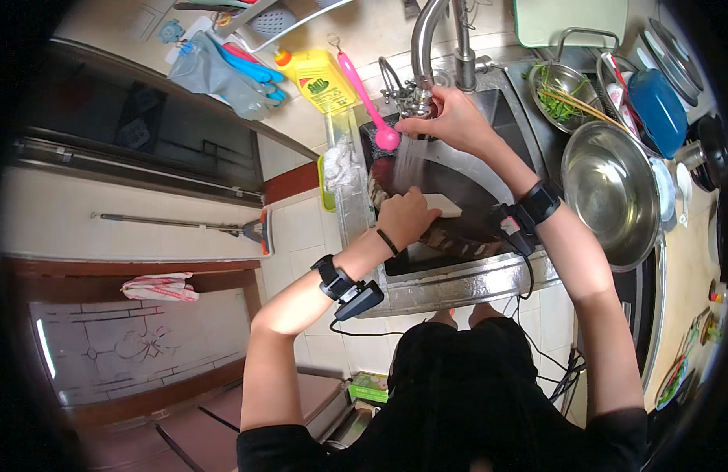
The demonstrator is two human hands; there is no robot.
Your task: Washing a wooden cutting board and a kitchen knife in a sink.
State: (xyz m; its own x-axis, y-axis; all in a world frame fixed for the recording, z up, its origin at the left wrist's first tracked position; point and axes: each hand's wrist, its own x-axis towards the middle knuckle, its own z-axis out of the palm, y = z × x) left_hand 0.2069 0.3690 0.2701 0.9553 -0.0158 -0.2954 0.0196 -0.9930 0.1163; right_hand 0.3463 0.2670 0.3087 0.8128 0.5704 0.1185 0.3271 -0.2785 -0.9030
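Observation:
My left hand [406,217] holds a white sponge [445,205] down inside a large dark pan [471,225] in the metal sink [458,285]. The pan's wall carries a brownish pattern, and part of the pan is hidden by my left hand. Higher up, my right hand [458,123] has its thumb and fingers around the end of the chrome faucet [421,50]. A spray of water [411,159] falls from there into the pan. A pink long-handled brush [386,137] leans against the sink's far left corner.
A yellow detergent bottle [323,81] and a white mesh cloth [341,165] sit left of the sink. To the right are a large steel bowl [608,194], a strainer of greens [567,97] with chopsticks [585,108], and a blue dish [657,109]. Cables [567,371] hang by my right leg.

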